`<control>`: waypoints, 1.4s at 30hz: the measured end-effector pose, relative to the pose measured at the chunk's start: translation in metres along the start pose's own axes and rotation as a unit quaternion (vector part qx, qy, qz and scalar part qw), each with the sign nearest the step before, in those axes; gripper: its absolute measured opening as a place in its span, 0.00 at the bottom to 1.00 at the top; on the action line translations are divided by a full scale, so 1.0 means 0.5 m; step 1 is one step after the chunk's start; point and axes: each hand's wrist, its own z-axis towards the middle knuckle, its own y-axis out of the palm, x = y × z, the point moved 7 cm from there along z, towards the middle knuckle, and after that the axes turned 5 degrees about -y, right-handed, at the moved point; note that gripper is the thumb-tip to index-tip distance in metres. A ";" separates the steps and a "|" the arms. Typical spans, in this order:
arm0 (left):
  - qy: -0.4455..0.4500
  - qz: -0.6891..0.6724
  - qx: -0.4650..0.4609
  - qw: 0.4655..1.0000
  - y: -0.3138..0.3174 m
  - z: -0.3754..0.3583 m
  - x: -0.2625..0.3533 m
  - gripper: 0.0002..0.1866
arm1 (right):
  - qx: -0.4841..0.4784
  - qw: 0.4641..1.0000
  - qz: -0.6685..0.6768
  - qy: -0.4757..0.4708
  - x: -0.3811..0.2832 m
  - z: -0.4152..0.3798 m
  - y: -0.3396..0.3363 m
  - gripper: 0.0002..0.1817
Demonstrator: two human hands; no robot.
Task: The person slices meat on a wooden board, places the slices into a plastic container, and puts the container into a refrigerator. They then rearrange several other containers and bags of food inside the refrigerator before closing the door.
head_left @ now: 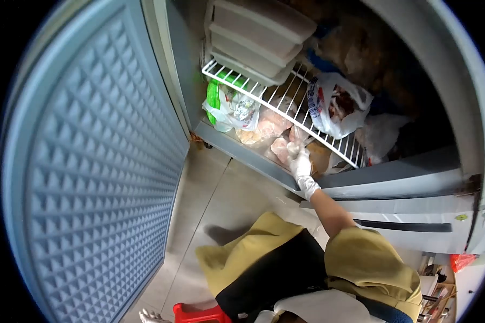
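**Freezer open, reaching under the rack**

Grey quilted freezer lid point(97, 161) stands raised. My right hand point(300, 164), in a white glove, is in the chest below the white wire rack point(302, 113), fingers on a clear bag of pinkish frozen meat point(281, 146); grip unclear. Nothing lifted out yet. Left hand unseen. Green-white packet point(226, 105): print unreadable.

No text, brand or number is being made out anywhere: the red and blue print on the white plastic bag point(337, 102) and the markings on the green-and-white packet point(227, 105) are being shown too blurred for reading.
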 end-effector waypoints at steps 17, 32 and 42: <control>0.268 0.118 -0.083 0.952 -0.046 -0.400 0.589 0.21 | -0.128 0.898 0.218 0.360 0.138 -0.461 -0.620 0.11; 0.262 0.071 -0.128 0.954 -0.014 -0.555 0.617 0.18 | 0.029 0.932 0.286 0.220 -0.062 -0.313 -0.900 0.03; 0.221 -0.009 -0.141 0.965 -0.049 -0.834 0.412 0.18 | 0.082 0.940 0.279 0.181 0.014 -0.292 -0.859 0.04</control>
